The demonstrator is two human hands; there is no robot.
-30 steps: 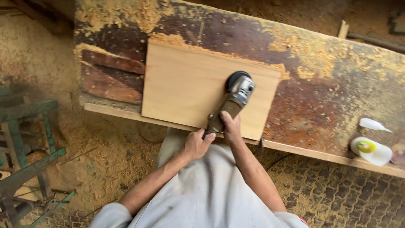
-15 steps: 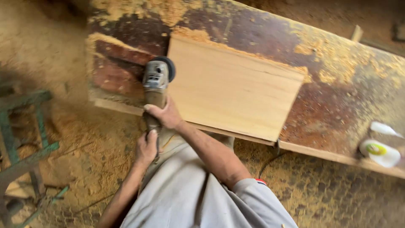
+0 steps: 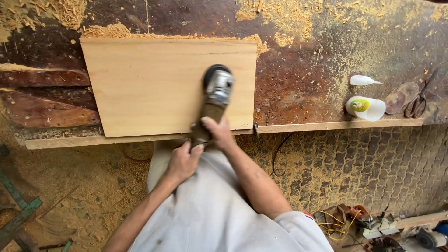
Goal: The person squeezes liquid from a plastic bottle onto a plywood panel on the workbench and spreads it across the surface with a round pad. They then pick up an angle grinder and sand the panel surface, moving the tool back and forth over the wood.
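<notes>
One grinder on one board, both hands' fingers clamped around it.

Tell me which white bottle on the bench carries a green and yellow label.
The larger white bottle lying on its side near the bench's front edge; the smaller nozzle-tipped bottle behind it is plain white.

woodworking shop | sawdust-strewn workbench | power tools on floor
</notes>
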